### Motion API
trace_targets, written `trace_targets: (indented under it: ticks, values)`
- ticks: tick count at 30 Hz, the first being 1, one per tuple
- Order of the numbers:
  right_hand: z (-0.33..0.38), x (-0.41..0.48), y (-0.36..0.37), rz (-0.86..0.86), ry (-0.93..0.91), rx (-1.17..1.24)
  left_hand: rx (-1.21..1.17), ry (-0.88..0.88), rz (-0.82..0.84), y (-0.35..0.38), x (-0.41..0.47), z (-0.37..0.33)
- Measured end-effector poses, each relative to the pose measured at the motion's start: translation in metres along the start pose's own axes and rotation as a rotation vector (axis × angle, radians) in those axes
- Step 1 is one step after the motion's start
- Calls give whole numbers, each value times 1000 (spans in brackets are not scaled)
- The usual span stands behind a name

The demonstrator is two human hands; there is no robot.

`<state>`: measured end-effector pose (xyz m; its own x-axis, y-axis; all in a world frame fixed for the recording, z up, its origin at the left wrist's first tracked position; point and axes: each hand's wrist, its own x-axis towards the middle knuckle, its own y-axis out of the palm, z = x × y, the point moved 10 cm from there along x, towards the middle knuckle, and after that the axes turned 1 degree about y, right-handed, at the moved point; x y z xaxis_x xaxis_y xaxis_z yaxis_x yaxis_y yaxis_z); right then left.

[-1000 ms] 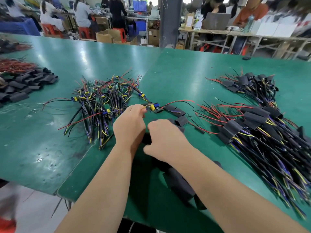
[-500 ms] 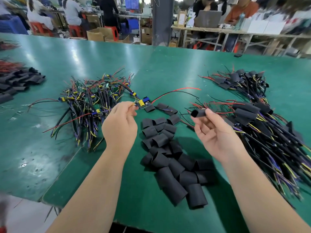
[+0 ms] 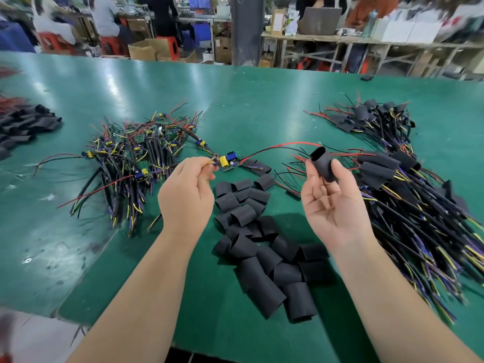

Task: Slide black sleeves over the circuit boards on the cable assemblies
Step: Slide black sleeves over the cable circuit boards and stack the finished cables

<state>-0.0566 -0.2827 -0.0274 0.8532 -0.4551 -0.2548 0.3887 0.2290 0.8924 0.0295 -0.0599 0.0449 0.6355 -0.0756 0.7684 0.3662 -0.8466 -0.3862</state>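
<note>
Nearest, between my forearms, the loose sleeves [image 3: 264, 260] lie heaped on the worktop [image 3: 78, 231].

My left hand [image 3: 187, 189] is closed in a pinch on the wires just short of the circuit board [image 3: 228, 161], so the board projects past my fingertips toward the other hand. My right hand [image 3: 332, 203] lies palm up. Its thumb and first fingers pinch one black sleeve [image 3: 322, 163], and the other fingers are slack. Sleeve and board are apart, with nothing engaged yet.

Assessment: I should squeeze the sleeve lightly so its mouth is round, then line its bore up with the board's length. The red lead [image 3: 275, 148] probably goes through first. The yellow component looks likely to snag the rim.

Beyond my left hand lies the unsleeved bundle [image 3: 136, 153]. To the right of my right hand lie the sleeved assemblies [image 3: 406, 195].
</note>
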Motion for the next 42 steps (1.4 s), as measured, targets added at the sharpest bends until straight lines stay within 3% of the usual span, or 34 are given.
trace_targets:
  ticks: [10, 27, 42]
  values:
    - [9, 1, 1, -17, -18, 51, 38, 57, 87, 8, -1, -9]
    - [5, -2, -6, -69, -16, -33, -19, 39, -55, -9, 1, -5]
    - [8, -1, 7, 43, -33, -55, 20, 73, -1, -1, 1, -9]
